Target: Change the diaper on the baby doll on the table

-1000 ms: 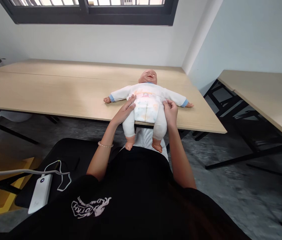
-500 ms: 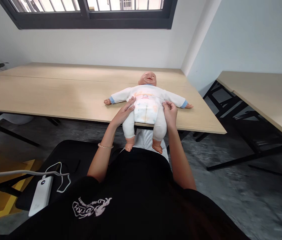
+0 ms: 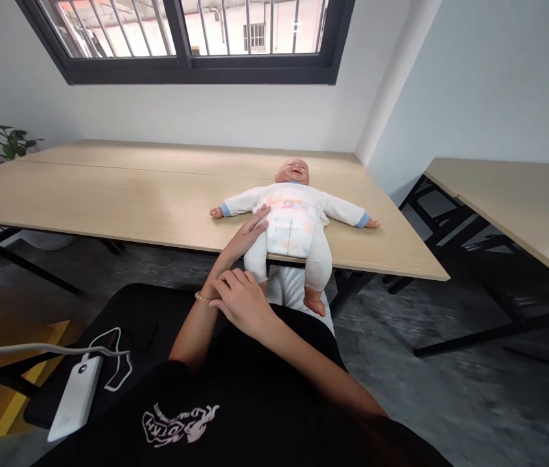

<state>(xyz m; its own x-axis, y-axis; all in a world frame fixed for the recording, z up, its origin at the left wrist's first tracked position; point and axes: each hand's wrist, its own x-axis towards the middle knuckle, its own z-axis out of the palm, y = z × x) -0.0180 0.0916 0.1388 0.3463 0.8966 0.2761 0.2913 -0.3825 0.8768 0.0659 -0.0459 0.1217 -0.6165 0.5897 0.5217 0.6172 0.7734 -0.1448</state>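
Note:
A baby doll [image 3: 320,256] lies on its back at the front edge of the table, arms spread and legs hanging over the edge. It wears a white top with blue cuffs and a diaper [image 3: 290,235] with pale prints. My left hand [image 3: 249,232] rests with fingers stretched out against the diaper's left side, at the doll's hip. Across my left forearm lies my right hand [image 3: 242,299], its fingers loosely bent and apart near the beaded bracelet [image 3: 201,297] on my left wrist. I see nothing held in the right hand. It covers one of the doll's feet.
The long wooden table [image 3: 109,201] stretches left below a barred window [image 3: 255,68]. Another table [image 3: 512,194] stands at the right. Beside me on the left, a black chair [image 3: 133,311] carries a white power bank [image 3: 77,395] with a cable. A plant [image 3: 4,139] is at far left.
My right hand has left the diaper's right side and moved down and left onto my left forearm. My left hand stays at the doll's hip. The camera view has tilted up slightly.

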